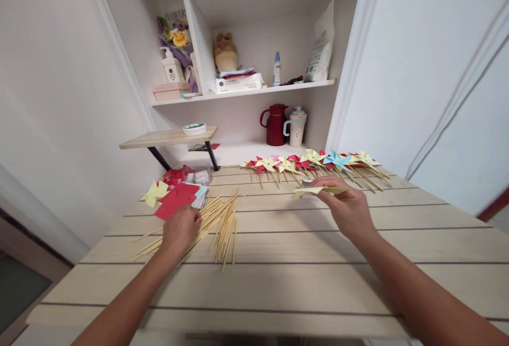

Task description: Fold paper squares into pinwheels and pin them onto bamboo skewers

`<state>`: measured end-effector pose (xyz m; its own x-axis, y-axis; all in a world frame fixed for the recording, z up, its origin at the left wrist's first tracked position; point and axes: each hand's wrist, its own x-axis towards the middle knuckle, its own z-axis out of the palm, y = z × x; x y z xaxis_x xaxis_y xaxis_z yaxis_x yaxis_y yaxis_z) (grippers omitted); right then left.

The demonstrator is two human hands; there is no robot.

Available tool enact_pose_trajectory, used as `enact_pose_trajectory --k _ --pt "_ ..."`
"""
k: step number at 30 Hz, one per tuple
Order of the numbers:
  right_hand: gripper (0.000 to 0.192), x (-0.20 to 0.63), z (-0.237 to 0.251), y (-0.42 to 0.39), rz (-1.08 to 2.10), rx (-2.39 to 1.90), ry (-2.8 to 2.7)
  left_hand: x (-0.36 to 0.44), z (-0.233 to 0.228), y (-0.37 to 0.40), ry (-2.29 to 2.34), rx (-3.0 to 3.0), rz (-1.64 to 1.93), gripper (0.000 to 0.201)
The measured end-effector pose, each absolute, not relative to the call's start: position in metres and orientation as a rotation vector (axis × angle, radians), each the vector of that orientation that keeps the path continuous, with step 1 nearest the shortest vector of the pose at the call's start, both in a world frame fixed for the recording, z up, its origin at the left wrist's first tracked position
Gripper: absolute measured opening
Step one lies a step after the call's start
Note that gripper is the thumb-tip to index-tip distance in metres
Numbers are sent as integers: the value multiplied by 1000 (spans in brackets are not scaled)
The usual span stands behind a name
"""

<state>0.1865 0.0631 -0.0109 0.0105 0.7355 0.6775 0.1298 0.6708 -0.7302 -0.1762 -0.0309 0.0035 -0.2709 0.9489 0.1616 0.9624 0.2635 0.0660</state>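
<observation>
My right hand (350, 205) pinches a pale yellow paper piece (318, 191), seen nearly edge-on, so its full shape is hidden. Just behind it, a small greyish container (307, 184) is partly covered by the paper and fingers. My left hand (181, 229) is closed with its fingers curled down at the edge of a heap of thin wooden sticks (226, 224). What those fingers hold, if anything, cannot be made out. Right beyond it lies a stack of red and light blue paper sheets (177, 200), with a yellow paper pinwheel (155, 194) alongside.
Several finished pinwheels on sticks (310, 163) lie in a row along the table's back right. A clear plastic box (200, 176) sits behind the paper stack, below a small raised wooden shelf (167, 138). A red jug (276, 126) and a speckled cup (296, 129) stand at the back.
</observation>
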Motion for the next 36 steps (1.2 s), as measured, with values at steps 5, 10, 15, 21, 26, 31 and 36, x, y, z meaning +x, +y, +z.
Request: enact_pose_trajectory --k 5,10,15,21,26,31,36 --pt "10 187 -17 66 612 -755 -1534 -171 12 -32 -2336 -1813 -260 23" --pt "11 179 -18 63 692 -695 -1580 -148 29 -23 -2148 -1792 -650 18" --pt "6 172 -6 54 691 -551 -1600 -83 37 -2 -2200 -2152 -1716 16" --pt "8 183 9 51 592 -483 -1614 -7 10 14 -2142 -2141 -2635 29" --pt "9 188 11 49 527 -430 -1685 6 -28 24 -2170 -2017 -2845 42" --pt "7 185 10 47 495 -417 -1774 -9 -45 28 -2152 -1853 -2937 47" --pt "8 182 8 47 480 -441 -1807 -8 -41 23 -2109 -1911 -2998 39"
